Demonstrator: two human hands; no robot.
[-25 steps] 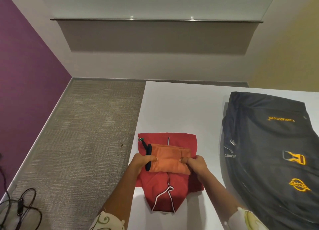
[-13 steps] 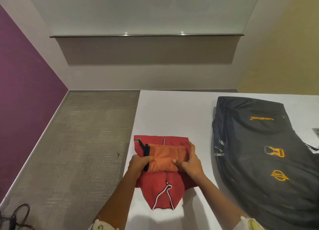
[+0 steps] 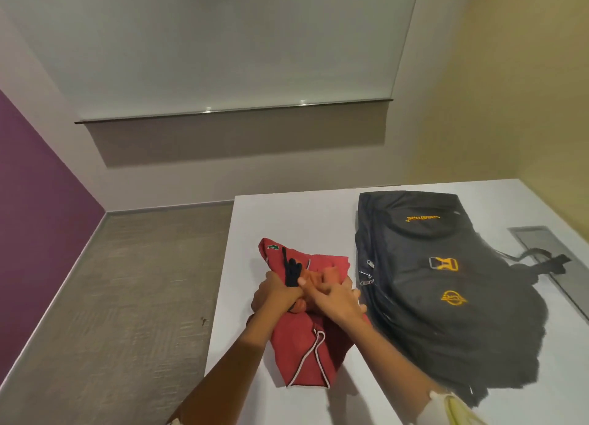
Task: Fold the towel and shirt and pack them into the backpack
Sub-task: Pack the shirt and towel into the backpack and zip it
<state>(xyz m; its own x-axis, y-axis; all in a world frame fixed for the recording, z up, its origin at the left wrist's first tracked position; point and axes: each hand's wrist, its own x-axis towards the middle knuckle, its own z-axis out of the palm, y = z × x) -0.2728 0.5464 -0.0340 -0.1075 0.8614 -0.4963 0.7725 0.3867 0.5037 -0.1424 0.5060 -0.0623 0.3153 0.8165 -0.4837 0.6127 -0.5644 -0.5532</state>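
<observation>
1. A person's two bare forearms reach in from the bottom edge over a white tabletop (image 3: 287, 220)
2. A red shirt (image 3: 302, 348) with white piping at its collar lies bunched near the tabletop's left edge, the collar end pointing toward the person
3. An orange towel (image 3: 314, 276) sits on top of the shirt, mostly hidden; only small patches show between the hands, and the shirt's sides are drawn up around it
4. The left hand (image 3: 274, 292) grips the left side of the shirt with its fingers curled round the cloth, next to a black strip (image 3: 291, 271) that sticks up from the bundle
5. The right hand (image 3: 338, 300) lies palm down on the bundle with fingers spread, pressing on it; it is blurred
6. A black backpack (image 3: 446, 281) with orange logos lies flat just to the right of the shirt, its zipper pulls facing the bundle
7. A backpack strap (image 3: 541, 262) trails onto a grey panel (image 3: 535, 236) set in the tabletop
</observation>
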